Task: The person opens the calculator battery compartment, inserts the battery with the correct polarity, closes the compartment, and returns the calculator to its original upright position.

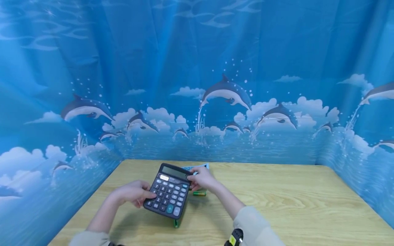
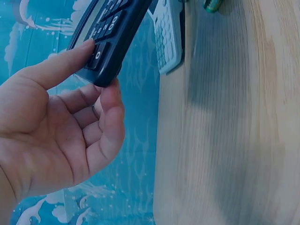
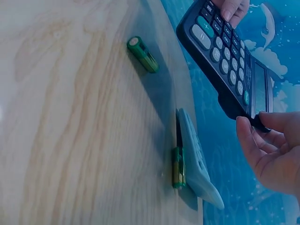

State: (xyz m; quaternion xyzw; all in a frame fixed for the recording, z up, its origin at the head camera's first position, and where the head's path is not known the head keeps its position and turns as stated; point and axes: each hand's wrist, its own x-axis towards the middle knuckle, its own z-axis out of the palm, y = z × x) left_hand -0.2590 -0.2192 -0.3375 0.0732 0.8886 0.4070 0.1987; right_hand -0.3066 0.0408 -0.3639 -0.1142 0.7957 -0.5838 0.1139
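A black calculator [image 1: 167, 192] is held up tilted above the table, its keys and display facing me. My left hand [image 1: 134, 193] pinches its lower left edge, the thumb lying over the front near the 0 key; in the left wrist view the left hand [image 2: 70, 126] has its fingers curled behind that corner. My right hand [image 1: 203, 179] pinches the upper right corner beside the display, as the right wrist view shows with thumb and fingertips on the calculator [image 3: 225, 61]. Beneath it, a green battery [image 3: 143, 54] lies on the table.
A light blue calculator [image 3: 194, 159] lies at the table's far side, partly hidden in the head view. Another green battery [image 1: 199, 193] sits beside it. The wooden table [image 1: 277, 205] ends at a blue dolphin-print curtain [image 1: 172, 68] behind and at both sides.
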